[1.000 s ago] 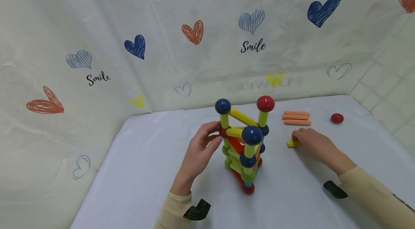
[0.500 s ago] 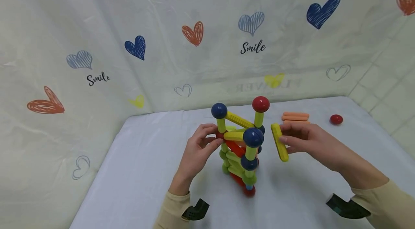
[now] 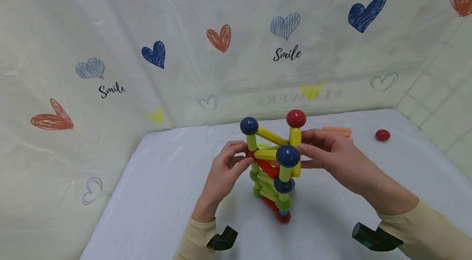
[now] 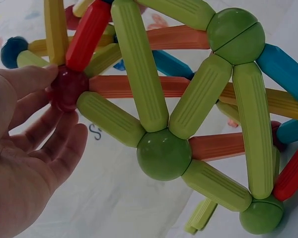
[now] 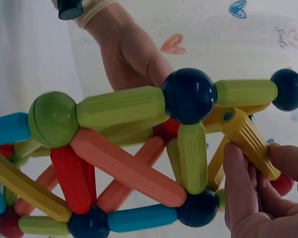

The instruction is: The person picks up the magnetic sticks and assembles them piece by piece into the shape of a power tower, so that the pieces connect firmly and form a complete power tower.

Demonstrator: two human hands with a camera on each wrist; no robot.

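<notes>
A tall frame of coloured sticks and balls (image 3: 269,186) stands on the white table, mostly light green, with red, blue and orange parts. My left hand (image 3: 221,178) holds a red ball (image 4: 69,88) on its left side between thumb and fingers. In my right hand (image 3: 343,159), thumb and fingers pinch a loose yellow stick (image 5: 253,148). That stick is beside the upper right of the frame, tilted, one end close to the dark blue ball (image 5: 188,95) in the right wrist view. A red ball (image 3: 296,118) tops the far right post.
Orange sticks (image 3: 336,129) lie behind my right hand, partly hidden by it. Farther right on the table is a loose red ball (image 3: 382,135). A white backdrop (image 3: 177,14) with printed hearts hangs behind the table.
My right hand has lifted the yellow stick from the table, turned it more upright and carried it left to the frame. The left hand stays on the red ball; the frame shifted slightly.
</notes>
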